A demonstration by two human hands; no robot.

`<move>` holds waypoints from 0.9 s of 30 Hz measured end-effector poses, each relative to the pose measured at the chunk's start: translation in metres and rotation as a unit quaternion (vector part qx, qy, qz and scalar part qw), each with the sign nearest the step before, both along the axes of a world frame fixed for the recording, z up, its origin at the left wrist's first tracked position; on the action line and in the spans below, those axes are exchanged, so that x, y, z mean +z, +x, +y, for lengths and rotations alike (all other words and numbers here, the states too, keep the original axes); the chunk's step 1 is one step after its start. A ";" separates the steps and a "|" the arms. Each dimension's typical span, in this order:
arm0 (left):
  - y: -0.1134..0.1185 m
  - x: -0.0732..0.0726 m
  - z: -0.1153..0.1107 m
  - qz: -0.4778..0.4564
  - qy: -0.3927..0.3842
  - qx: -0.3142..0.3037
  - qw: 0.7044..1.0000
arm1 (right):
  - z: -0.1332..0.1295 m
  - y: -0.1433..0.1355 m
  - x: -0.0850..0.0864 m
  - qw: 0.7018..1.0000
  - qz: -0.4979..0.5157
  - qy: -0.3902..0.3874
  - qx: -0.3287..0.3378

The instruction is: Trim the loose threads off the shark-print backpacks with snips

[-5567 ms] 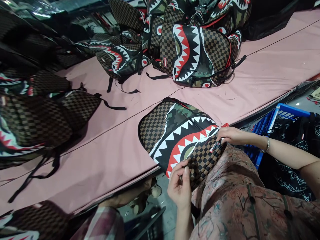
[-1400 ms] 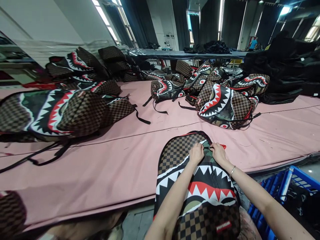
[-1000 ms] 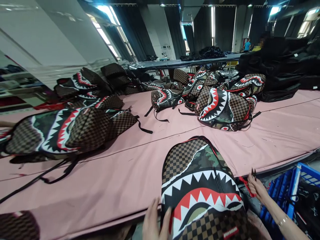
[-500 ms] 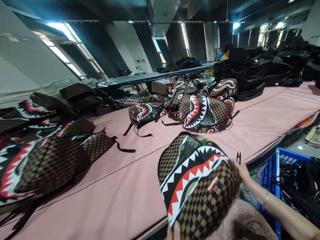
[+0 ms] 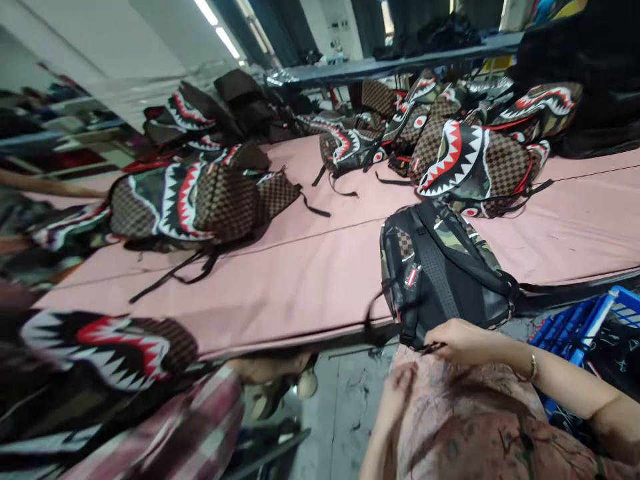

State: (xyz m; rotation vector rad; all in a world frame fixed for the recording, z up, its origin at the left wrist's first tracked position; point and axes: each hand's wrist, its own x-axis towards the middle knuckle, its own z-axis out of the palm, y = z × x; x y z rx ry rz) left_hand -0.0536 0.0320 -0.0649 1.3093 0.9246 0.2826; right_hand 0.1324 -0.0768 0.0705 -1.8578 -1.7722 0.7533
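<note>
A backpack point(image 5: 450, 273) lies with its black padded back and straps up at the pink table's front edge. Beside its lower edge, my right hand point(image 5: 457, 341) is closed round small black snips point(image 5: 434, 347), partly hidden by the fingers. My left hand point(image 5: 401, 381) is blurred, below the backpack and in front of the patterned clothing; its fingers cannot be made out clearly.
More shark-mouth backpacks point(image 5: 465, 163) lie across the pink table point(image 5: 320, 267). At the left, a person in a checked sleeve point(image 5: 200, 427) is beside another backpack point(image 5: 115, 347). A blue crate point(image 5: 595, 320) with dark items stands at the right.
The backpack has been turned from its shark-mouth front to its strap side and lies farther onto the table. My left hand has come off it. The view has swung left and down.
</note>
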 end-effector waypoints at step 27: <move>0.050 0.068 0.007 -0.114 0.080 -0.020 0.990 | 0.025 -0.009 -0.072 0.877 0.348 0.083 -0.321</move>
